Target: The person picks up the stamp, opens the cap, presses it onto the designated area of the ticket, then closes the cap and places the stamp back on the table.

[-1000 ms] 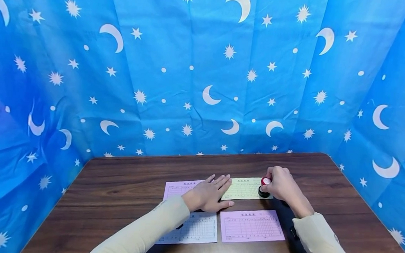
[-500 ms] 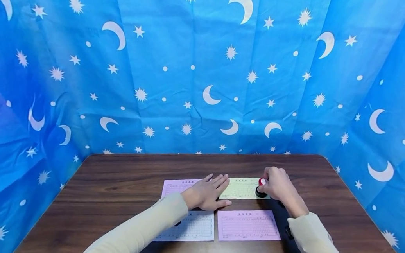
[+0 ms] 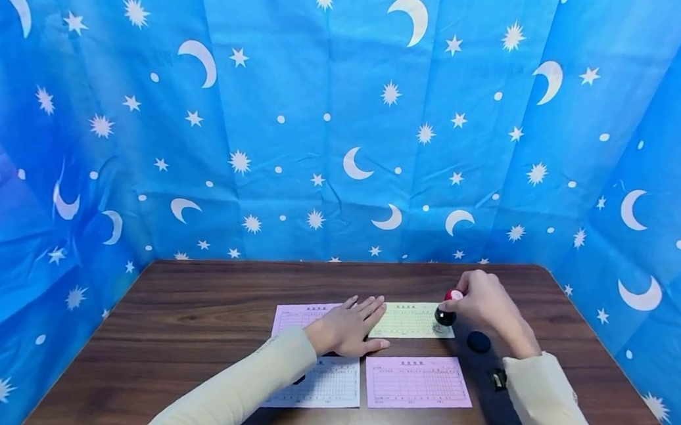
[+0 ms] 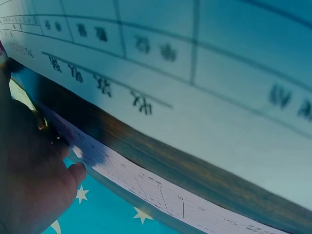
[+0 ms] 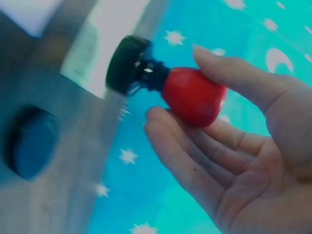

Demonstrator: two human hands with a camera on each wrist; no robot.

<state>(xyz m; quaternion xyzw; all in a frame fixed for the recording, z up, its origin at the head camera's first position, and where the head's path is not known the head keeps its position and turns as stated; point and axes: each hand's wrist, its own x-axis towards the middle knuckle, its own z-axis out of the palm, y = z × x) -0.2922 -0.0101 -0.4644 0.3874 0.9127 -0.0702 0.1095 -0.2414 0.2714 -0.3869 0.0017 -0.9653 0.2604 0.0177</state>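
Note:
My right hand (image 3: 491, 307) pinches the red handle of a round stamp (image 5: 192, 95) between thumb and fingers. Its black base (image 5: 127, 66) hangs, tilted, close over the right end of a yellow-green form slip (image 3: 407, 319). On the table beside that slip lies a round black cap (image 3: 478, 342). My left hand (image 3: 351, 328) lies flat with fingers spread, across the slip's left end and a pink form slip (image 3: 297, 316), partly hiding both. In the left wrist view, the left hand (image 4: 36, 175) shows at the edge, dark and blurred.
A second pink slip (image 3: 419, 382) lies nearer the front. To its left is a pale blue slip (image 3: 334, 383), partly under the left sleeve. The brown wooden table (image 3: 216, 289) is bounded by a blue curtain (image 3: 298, 144) with moons and stars.
My right hand has lifted the stamp off the yellow-green slip, up and slightly right. The black cap, hidden before, now shows. The left hand keeps its place.

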